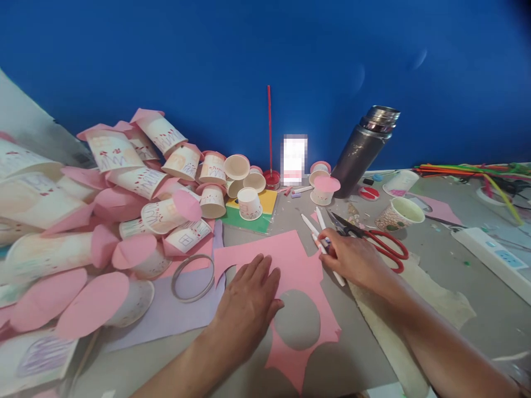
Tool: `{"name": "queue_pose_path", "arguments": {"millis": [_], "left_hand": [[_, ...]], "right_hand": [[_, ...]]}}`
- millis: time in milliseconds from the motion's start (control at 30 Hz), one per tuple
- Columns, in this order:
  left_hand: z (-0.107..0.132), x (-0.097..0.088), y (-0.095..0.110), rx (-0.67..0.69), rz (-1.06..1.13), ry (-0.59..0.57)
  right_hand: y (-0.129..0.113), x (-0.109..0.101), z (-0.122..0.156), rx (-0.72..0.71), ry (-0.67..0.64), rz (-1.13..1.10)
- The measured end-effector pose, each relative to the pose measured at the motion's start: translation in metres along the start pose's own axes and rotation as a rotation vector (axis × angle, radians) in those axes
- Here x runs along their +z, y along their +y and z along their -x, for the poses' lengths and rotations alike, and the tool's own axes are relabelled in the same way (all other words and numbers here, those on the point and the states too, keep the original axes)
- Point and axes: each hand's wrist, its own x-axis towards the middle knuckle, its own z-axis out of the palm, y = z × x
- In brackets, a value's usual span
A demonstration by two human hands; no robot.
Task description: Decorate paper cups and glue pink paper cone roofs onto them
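- The left hand (249, 301) lies flat, fingers spread, pressing down on the pink paper (286, 265) near the middle of the desk (365, 354). Its grip is open and holds nothing; it only pins the sheet.
- The right hand (352, 257) sits at the sheet's right edge with its fingers curled around a white pen (321, 249). Its tip points toward the far side of the paper, and a second white pen (320, 217) lies just beyond.
- The pink paper lies flat on the desk, already cut: a round hole (296, 319) gapes in its near half and the edges are ragged.
- I would judge the sheet light, thin and floppy, likely to slide or tear at the narrow strips round the hole. It is best held by a flat palm on the solid far part, or pinched at a wide edge.
- Red-handled scissors (373, 240) lie just to the right of the right hand, blades pointing left and far.
- A ring of tape (193, 278) rests on a pale lilac sheet (166, 309) to the left of the left hand.
- Far left is a heap of paper cups (136, 182) capped with pink discs; a few plain cups stand farther back.
- A dark metal flask (363, 146) leans against the blue wall (265, 55) at far right, and coloured sticks (468, 168) lie farther right.
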Motion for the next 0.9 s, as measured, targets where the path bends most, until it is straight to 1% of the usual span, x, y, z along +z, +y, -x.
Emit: {"name": "queue_pose_path", "arguments": {"millis": [100, 167, 200, 267, 333, 367, 433, 533, 667, 900], "left_hand": [[0.000, -0.004, 0.004, -0.006, -0.007, -0.024], [0.001, -0.007, 0.007, -0.011, -0.013, -0.027], [0.001, -0.008, 0.008, -0.017, -0.017, -0.032], [0.001, -0.008, 0.011, -0.025, -0.027, -0.046], [0.001, -0.008, 0.012, -0.018, -0.028, -0.056], [0.001, -0.007, 0.012, -0.012, -0.025, -0.056], [0.001, -0.006, 0.012, -0.003, -0.015, -0.046], [-0.001, -0.005, 0.012, -0.005, 0.006, -0.036], [-0.005, -0.003, 0.012, -0.009, 0.029, -0.035], [-0.007, 0.003, 0.009, 0.023, 0.049, -0.007]], "right_hand": [[0.011, 0.002, -0.001, -0.045, 0.136, -0.273], [0.017, 0.002, 0.000, -0.105, 0.175, -0.497], [0.018, 0.002, 0.000, -0.141, 0.161, -0.615], [0.018, 0.004, 0.002, -0.210, 0.090, -0.838], [0.015, 0.011, 0.002, -0.240, 0.016, -0.976], [0.013, 0.015, 0.002, -0.242, -0.006, -1.004], [0.010, 0.024, 0.002, -0.249, 0.003, -0.996], [0.005, 0.036, 0.000, -0.257, 0.072, -0.904], [-0.002, 0.045, 0.002, -0.275, 0.140, -0.814], [-0.013, 0.048, 0.009, -0.448, 0.144, -0.607]]}}
